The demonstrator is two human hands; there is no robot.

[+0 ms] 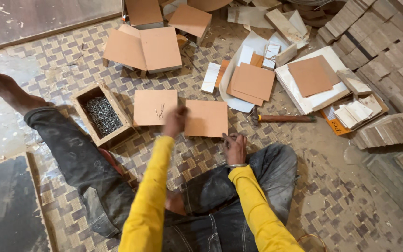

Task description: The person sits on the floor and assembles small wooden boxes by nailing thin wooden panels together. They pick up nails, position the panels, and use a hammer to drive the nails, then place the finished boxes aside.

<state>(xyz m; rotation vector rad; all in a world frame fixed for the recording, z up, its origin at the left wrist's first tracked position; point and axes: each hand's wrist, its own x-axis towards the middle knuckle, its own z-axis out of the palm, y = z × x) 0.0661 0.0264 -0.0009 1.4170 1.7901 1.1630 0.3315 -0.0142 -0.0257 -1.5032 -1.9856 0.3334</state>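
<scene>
We sit on a woven checkered mat (164, 154) with our legs spread, and we place everything against the brown square board (206, 118) lying flat just ahead of our knees. Far to its right, stacks of wooden blocks (388, 51) fill the corner. Up and to its left stand two small brown-topped boxes (143, 48) side by side, and further up sit two more (190, 19). Up and to its right a pale flat panel (304, 93) carries a brown square (309, 75), and straight above it lies a loose pile of brown squares (252, 82) on white sheets. Just left of it, nearly touching, is a second brown board (155, 106) with a few nails lying on it. Left of that again stands an open wooden box of nails (101, 115). A hammer (283, 118) with a reddish handle lies just to the board's right. Our left hand (175, 121) hovers blurred over the gap at the board's left edge; we cannot tell how its fingers are set. Our right hand (234, 147), a bangle on the wrist, rests at the board's lower right corner with fingers curled together, seemingly pinching something too small to make out.
</scene>
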